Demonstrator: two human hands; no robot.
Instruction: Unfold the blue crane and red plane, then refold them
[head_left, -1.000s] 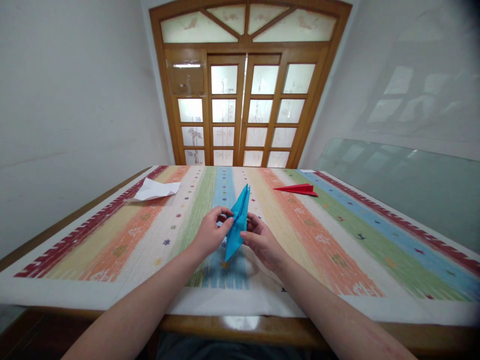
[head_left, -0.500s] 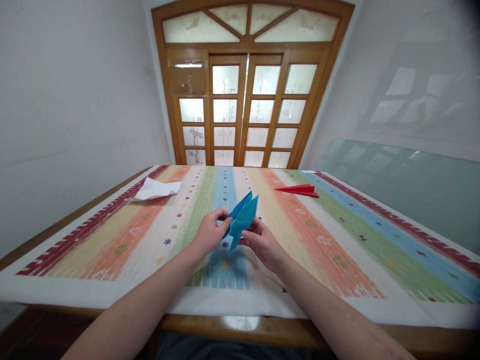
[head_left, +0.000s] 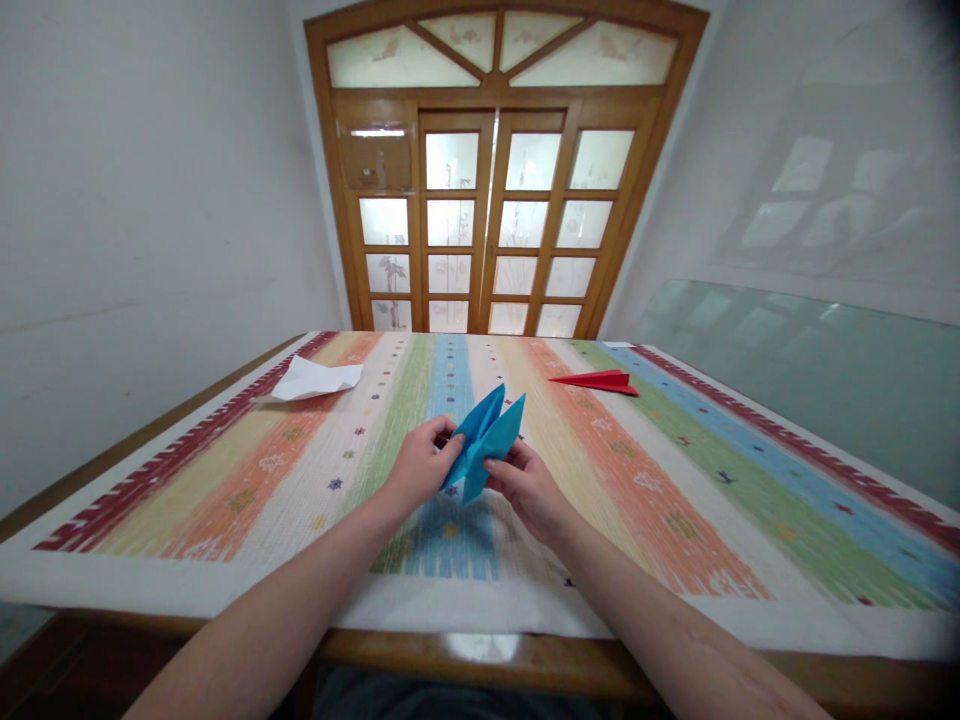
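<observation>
1. left hand (head_left: 429,460): fingers closed on the left flap of the blue folded paper (head_left: 495,435).
2. right hand (head_left: 531,485): fingers pinching its right flap.
3. it is above the near counter (head_left: 555,666), left of the red plane (head_left: 602,381).

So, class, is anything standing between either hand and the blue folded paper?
Nothing visible: the left fingers and right fingers hold the blue folded paper directly. The red folded paper and white sheet lie farther away.

Folded blue paper (head_left: 496,447), pointed and spread into two flaps, slants between both hands (head_left: 421,464).
</observation>
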